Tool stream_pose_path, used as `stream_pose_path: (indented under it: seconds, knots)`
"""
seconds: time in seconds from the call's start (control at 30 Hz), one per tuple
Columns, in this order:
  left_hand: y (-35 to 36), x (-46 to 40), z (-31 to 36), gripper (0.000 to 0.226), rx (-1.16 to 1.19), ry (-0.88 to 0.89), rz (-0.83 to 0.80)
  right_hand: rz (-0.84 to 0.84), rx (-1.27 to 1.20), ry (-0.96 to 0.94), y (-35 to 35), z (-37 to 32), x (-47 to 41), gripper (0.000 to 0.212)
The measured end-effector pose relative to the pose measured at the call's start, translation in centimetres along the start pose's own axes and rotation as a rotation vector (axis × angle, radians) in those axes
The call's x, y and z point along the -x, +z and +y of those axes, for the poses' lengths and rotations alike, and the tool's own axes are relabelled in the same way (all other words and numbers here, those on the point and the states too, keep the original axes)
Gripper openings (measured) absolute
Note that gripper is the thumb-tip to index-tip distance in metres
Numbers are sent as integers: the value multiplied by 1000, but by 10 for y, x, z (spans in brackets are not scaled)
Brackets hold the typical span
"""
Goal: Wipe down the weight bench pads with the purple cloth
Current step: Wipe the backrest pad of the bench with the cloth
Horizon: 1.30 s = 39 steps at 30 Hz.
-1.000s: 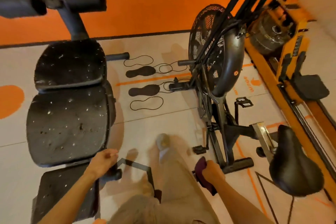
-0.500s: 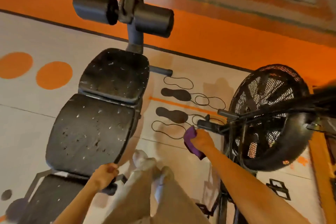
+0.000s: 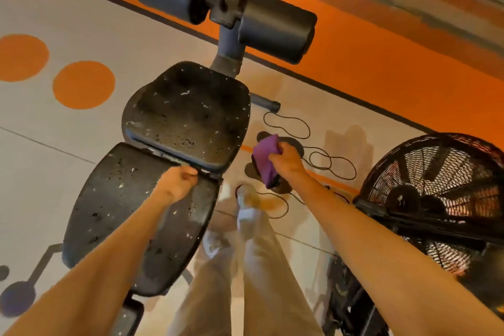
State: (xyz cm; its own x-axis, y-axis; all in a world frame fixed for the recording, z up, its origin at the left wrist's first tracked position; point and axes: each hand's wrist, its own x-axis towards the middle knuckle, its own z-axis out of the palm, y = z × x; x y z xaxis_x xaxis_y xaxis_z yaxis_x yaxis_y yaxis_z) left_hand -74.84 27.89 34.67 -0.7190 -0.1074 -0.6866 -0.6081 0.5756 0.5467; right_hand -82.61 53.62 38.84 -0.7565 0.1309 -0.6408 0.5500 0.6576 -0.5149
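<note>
My right hand grips the bunched cloth just beside the seat pad, my left hand curled at the pad gap, so I should flatten it and sweep firmly across.

Purple cloth bunched in the right hand, held in the air just right of the bench. Seat pad and back pad black, worn, flecked with white scuffs, lying end to end, narrow gap between.
</note>
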Motion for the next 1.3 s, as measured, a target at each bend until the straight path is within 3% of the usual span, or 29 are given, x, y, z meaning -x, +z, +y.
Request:
stream_pose_path:
  seconds: [0.1, 0.23, 0.43, 0.73, 0.9, 0.97, 1.07, 1.13, 1.2, 1.3]
  knots:
    - [-16, -34, 28, 15, -49, 51, 29, -12, 1, -52, 4, -37, -39, 33]
    - [-27, -87, 44, 30, 13, 36, 117, -4, -3, -76, 12, -74, -95, 36]
    - [-25, -146, 61, 34, -43, 62, 192, -50, -73, -34, 32, -108, -172, 43]
    - [-11, -227, 59, 38, -50, 172, 308, -8, -186, -9, 67, -120, -267, 44]
    - [6, -270, 51, 45, -110, 288, 370, 50, -334, -124, 92, -104, -309, 58]
    - [13, -285, 45, 48, -146, 303, 370, 89, -215, -226, 103, -89, -318, 67]
    - [19, -302, 33, 50, -260, 353, 351, 287, 312, -383, 112, -69, -328, 79]
    - [18, -309, 23, 50, -343, 413, 366, 383, 535, -563, 116, -63, -332, 74]
    - [15, -315, 14, 50, -417, 454, 382, 358, 644, -682, 124, -63, -341, 62]
    - [11, -323, 5, 54, -501, 501, 369, 316, 736, -617, 145, -66, -357, 62]
